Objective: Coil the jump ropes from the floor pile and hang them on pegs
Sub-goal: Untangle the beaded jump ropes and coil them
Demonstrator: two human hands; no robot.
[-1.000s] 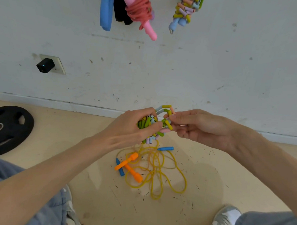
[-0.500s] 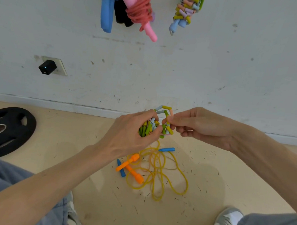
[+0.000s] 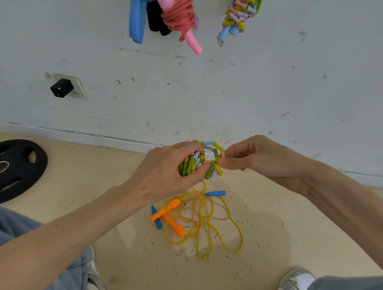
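A beaded jump rope [image 3: 193,164] in green, yellow and pale blue is bunched in a coil above the floor. My left hand [image 3: 165,172] grips the coil from the left. My right hand [image 3: 253,158] pinches a loop of its beads at the coil's right side. Below them on the floor lies a tangled pile of yellow rope [image 3: 204,224] with orange handles [image 3: 172,220] and blue handles [image 3: 216,193]. On the wall above hang coiled ropes: a blue one [image 3: 137,17], a pink one [image 3: 180,19] and a beaded one [image 3: 241,13].
A black weight plate [image 3: 11,167] lies on the floor at the left. A black plug [image 3: 61,87] sits in a wall socket. My knees in grey trousers and a grey shoe [image 3: 294,285] frame the bottom corners. A baseboard runs behind the hands.
The right hand has pulled a little to the right and drawn a bead loop round the coil. The left hand holds its grip on the coil.
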